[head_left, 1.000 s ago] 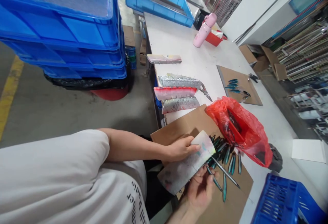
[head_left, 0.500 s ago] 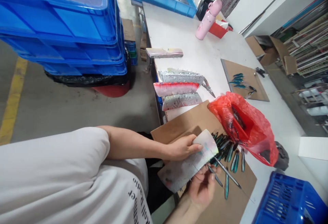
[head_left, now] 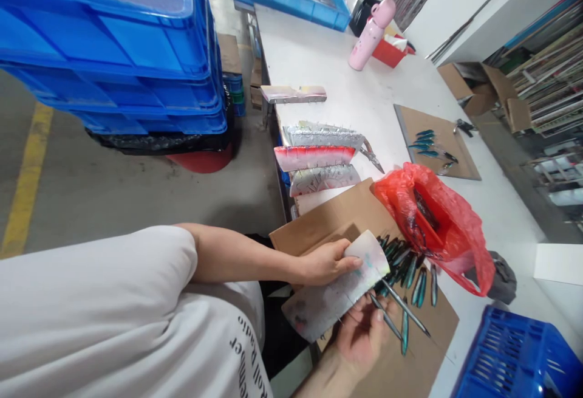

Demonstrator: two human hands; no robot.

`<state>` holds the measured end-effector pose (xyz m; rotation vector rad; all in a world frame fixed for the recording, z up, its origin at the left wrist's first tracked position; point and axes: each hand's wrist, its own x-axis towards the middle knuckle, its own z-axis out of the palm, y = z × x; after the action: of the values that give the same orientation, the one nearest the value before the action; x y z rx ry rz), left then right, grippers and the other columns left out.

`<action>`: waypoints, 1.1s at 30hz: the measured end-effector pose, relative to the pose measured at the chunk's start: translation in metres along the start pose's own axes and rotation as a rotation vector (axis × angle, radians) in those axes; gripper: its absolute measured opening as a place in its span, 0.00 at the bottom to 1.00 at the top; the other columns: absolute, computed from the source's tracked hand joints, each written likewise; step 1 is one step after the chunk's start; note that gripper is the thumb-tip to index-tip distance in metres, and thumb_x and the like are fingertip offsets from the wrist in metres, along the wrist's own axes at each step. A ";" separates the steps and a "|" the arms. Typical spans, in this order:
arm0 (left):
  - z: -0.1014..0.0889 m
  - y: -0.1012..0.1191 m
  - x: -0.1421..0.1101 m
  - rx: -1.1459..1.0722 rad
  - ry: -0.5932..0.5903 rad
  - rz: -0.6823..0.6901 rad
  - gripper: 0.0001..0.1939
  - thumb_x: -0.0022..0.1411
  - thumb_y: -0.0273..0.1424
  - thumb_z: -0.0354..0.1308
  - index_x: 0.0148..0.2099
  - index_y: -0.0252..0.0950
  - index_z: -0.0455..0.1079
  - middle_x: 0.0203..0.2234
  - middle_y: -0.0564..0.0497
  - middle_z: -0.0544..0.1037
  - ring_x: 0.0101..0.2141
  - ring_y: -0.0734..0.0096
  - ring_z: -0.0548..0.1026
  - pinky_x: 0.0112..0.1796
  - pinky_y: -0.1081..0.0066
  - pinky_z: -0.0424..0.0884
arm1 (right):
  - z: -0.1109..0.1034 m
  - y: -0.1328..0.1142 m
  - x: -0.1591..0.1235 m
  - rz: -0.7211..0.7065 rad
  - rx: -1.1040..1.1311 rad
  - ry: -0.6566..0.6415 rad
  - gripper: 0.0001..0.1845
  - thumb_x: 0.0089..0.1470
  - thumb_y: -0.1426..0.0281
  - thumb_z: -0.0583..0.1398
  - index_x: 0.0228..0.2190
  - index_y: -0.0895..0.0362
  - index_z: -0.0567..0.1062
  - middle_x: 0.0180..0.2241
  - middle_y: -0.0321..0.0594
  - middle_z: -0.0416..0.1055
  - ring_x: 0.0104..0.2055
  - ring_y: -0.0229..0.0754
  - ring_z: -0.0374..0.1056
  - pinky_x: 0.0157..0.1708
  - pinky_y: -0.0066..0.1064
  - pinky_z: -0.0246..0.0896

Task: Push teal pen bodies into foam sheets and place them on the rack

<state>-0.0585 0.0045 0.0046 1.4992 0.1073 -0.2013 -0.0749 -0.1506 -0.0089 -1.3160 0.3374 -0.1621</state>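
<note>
My left hand [head_left: 325,262] grips a curved, pale panel [head_left: 325,301] stained with paint, its thumb lying on the upper face. Small pins or hooks stick out along the panel's lower edge. Under that edge, my right hand [head_left: 364,331] has its fingers curled, partly hidden by the panel. A slim dark fishing lure [head_left: 386,318] projects from between its fingers. Another slender silvery lure [head_left: 406,308] extends from the panel's corner, and I cannot tell whether it is attached. Several teal and black lures [head_left: 418,288] lie on the cardboard [head_left: 392,373] beyond.
A red plastic bag [head_left: 460,222] stands by the lures. Similar panels [head_left: 314,158] line the table's edge near pliers [head_left: 372,156]. Farther off are a pink bottle [head_left: 367,42] and a board [head_left: 460,164] with lures. Blue crates [head_left: 113,45] stack left; a blue basket [head_left: 505,355] sits lower right.
The view has shifted very slightly. Both hands, the panel and the lures keep nearly the same places.
</note>
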 end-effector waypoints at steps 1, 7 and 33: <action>0.000 0.000 0.000 0.001 -0.001 0.002 0.19 0.58 0.47 0.45 0.37 0.35 0.59 0.29 0.54 0.66 0.29 0.75 0.64 0.28 0.76 0.59 | 0.000 -0.003 -0.002 -0.006 -0.009 0.006 0.16 0.46 0.70 0.57 0.39 0.47 0.68 0.37 0.30 0.65 0.39 0.33 0.66 0.47 0.35 0.62; 0.000 0.001 -0.001 0.018 0.007 0.013 0.19 0.58 0.46 0.45 0.37 0.34 0.59 0.30 0.53 0.67 0.29 0.75 0.64 0.28 0.76 0.59 | -0.002 -0.017 -0.004 0.012 -0.094 0.028 0.21 0.41 0.71 0.61 0.41 0.49 0.69 0.35 0.28 0.66 0.36 0.32 0.67 0.39 0.25 0.65; 0.000 0.004 -0.002 -0.076 0.052 -0.005 0.17 0.58 0.44 0.46 0.37 0.34 0.60 0.30 0.52 0.68 0.30 0.72 0.65 0.27 0.75 0.60 | 0.013 -0.022 0.000 -0.062 -0.365 -0.056 0.26 0.46 0.61 0.57 0.48 0.53 0.62 0.38 0.35 0.68 0.37 0.35 0.67 0.42 0.34 0.65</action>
<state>-0.0598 0.0050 0.0093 1.4292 0.1583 -0.1608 -0.0693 -0.1442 0.0146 -1.6900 0.2870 -0.1184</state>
